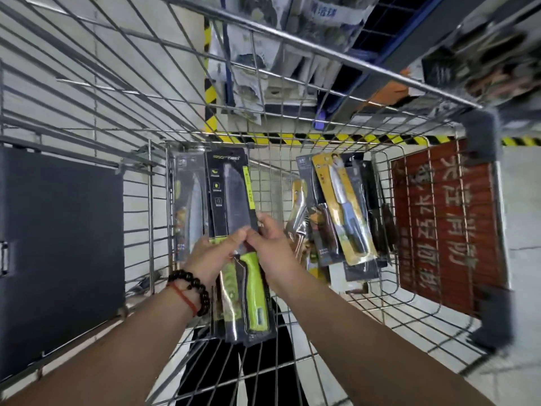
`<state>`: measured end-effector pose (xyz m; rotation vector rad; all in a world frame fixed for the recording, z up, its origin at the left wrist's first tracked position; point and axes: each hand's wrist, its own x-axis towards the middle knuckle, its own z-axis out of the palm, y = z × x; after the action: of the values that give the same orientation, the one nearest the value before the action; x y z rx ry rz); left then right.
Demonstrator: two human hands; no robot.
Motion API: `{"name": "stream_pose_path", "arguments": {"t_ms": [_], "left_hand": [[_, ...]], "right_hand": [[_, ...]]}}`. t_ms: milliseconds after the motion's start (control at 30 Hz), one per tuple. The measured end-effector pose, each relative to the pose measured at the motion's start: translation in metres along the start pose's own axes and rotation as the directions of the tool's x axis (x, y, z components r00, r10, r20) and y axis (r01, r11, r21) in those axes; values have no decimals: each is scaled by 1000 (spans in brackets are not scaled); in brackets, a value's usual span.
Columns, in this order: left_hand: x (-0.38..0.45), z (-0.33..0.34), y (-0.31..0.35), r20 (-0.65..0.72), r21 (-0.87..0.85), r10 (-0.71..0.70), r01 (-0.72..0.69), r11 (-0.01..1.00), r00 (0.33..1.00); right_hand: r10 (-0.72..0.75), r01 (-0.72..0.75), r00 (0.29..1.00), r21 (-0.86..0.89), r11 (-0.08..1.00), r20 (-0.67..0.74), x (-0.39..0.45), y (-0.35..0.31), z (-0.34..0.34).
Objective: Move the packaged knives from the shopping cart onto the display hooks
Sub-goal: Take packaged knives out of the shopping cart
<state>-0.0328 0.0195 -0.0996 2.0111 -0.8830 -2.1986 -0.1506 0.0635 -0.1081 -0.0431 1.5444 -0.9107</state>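
A packaged knife with a lime-green handle (234,206) on a black card is held above the cart's floor. My left hand (215,253) grips its middle from the left, thumb on the front. My right hand (270,244) pinches the same pack from the right. Behind it on the left lies another packaged knife (187,206). A pile of packaged knives (345,212), one on a yellow card, lies at the cart's right side. No display hooks are clearly in view.
The wire shopping cart (292,45) surrounds both arms. A red sign panel (445,224) hangs on its right end and a dark grey flap (58,247) on its left. Store shelves with packaged goods (263,54) show beyond, behind yellow-black floor tape (322,137).
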Motion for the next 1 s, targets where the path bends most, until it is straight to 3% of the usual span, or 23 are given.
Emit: {"name": "stream_pose_path", "arguments": {"t_ms": [100, 200, 300, 367, 433, 633, 833, 1000], "left_hand": [[-2, 0, -2, 2, -35, -7, 7, 999, 1000], [0, -7, -4, -25, -22, 2, -2, 1000, 1000], [6, -16, -8, -19, -2, -6, 6, 1000, 1000], [9, -19, -10, -26, -8, -1, 1, 1000, 1000], [8, -19, -9, -31, -2, 10, -10, 1000, 999], [10, -19, -12, -37, -35, 41, -42, 998, 998], [13, -22, -20, -29, 13, 38, -37, 999, 999], [8, -22, -21, -27, 27, 7, -6, 1000, 1000]], "right_hand": [[7, -8, 1000, -39, 999, -17, -4, 5, -1], [102, -105, 992, -38, 994, -80, -5, 6, -13], [93, -174, 916, -177, 969, -391, -1, 10, -42], [18, -300, 837, -432, 850, -546, 2, 22, -66], [-22, -409, 787, -548, 730, -616, 2, 39, -78], [147, -544, 663, -336, 769, -734, 2, 69, -67], [128, -552, 625, -320, 770, -770, 11, 76, -56], [105, -420, 753, -351, 837, -650, -2, 64, -63]]}}
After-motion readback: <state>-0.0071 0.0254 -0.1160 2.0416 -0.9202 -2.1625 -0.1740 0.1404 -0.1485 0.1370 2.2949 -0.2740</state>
